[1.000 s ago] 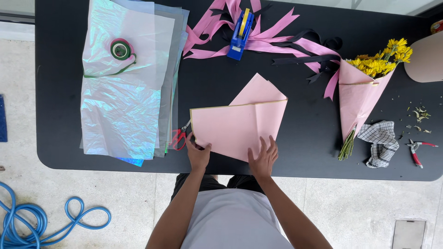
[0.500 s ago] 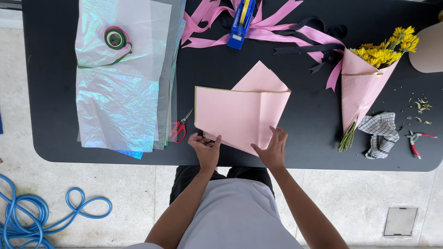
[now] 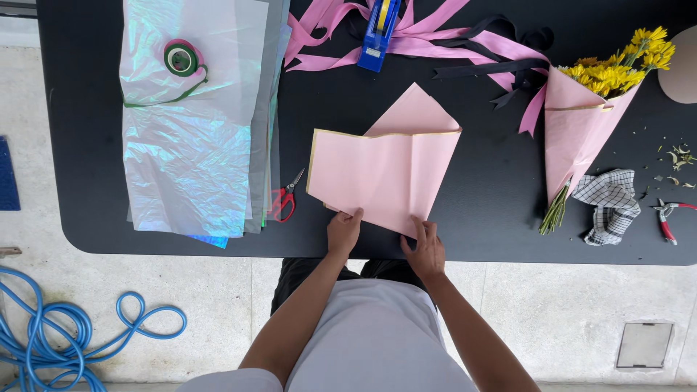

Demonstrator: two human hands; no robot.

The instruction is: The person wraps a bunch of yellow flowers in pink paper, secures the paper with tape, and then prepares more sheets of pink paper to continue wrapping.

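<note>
Lying under both hands' fingers (image 3: 353, 215): folded pink paper (image 3: 381, 174).

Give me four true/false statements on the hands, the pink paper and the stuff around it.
1. Both hands touch the pink paper at its near edge: left hand, right hand. True.
2. The red scissors lie to the right of the paper. False: they lie to its left, beside the shiny film.
3. The yellow flowers are wrapped in a pink cone. True.
4. The tape dispenser is green. False: it is blue.
</note>
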